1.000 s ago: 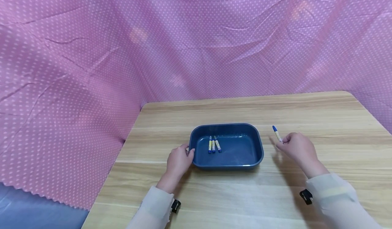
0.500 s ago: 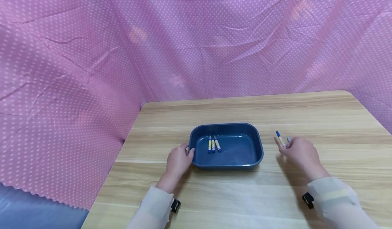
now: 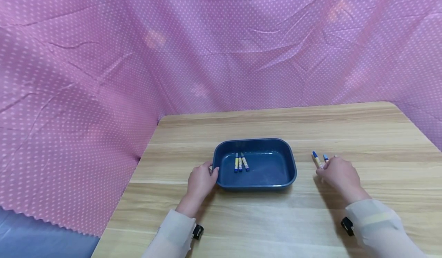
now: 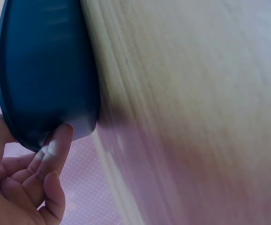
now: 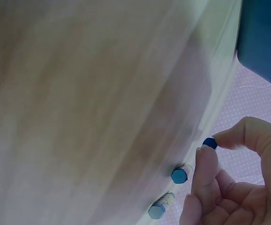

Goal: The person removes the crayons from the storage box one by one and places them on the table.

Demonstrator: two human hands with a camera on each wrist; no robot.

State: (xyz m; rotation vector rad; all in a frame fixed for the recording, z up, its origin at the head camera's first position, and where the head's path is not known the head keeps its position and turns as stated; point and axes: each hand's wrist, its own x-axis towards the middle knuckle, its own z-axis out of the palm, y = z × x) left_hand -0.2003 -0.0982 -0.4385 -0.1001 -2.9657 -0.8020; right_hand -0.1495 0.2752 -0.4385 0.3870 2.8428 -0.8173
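My left hand [image 3: 202, 181] holds the left end of a dark blue rectangular tray [image 3: 259, 188], thumb over the rim and fingers against the outer wall [image 4: 46, 70]. Inside the tray lie three crayons [image 3: 240, 163] in printed wrappers, side by side. To the right of it, my right hand [image 3: 340, 175] pinches a blue crayon [image 3: 316, 159] between thumb and index finger, low at the table. Its dark blue end [image 5: 210, 143] shows in the right wrist view. Close beside are a teal-ended crayon [image 5: 179, 176] and a lighter blue-ended crayon [image 5: 157, 211], both on the table.
The wooden table [image 3: 269, 223] carries the tray and the crayons. Behind and to the left hangs a pink dotted cloth [image 3: 221, 51]. Each wrist wears a small black camera mount, such as the right one [image 3: 347, 226].
My right hand has shifted right and slightly toward me, bringing the pinched crayon down to the table. Another crayon's blue tip has come into view beside it. The left hand and tray stay put.
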